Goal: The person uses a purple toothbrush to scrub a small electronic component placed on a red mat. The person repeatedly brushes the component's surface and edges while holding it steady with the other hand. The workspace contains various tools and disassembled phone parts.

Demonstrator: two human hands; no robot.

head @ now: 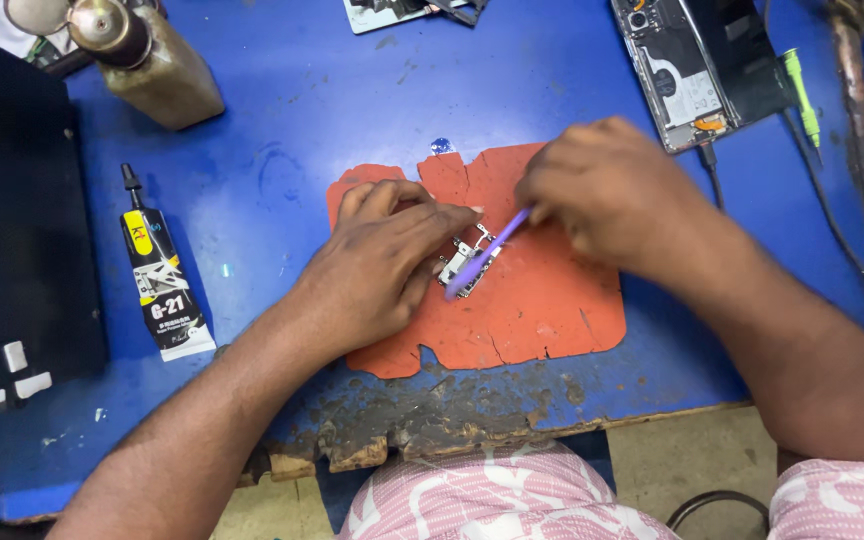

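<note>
A worn orange-red mat (pixel 542 310) lies on the blue table (pixel 302 110). On it sits a small metal circuit part (pixel 464 262). My left hand (pixel 377 265) presses on the part's left side with its fingertips. My right hand (pixel 602 195) grips a thin purple tool (pixel 487 250), whose blurred tip lies across the part.
A black and yellow glue tube (pixel 162 280) lies left of the mat. A brown bottle (pixel 157 65) stands at the back left, beside a black device (pixel 12 240). An opened phone (pixel 697 65) and a green tool (pixel 802 95) lie at the back right. The table's front edge (pixel 422 430) is chipped.
</note>
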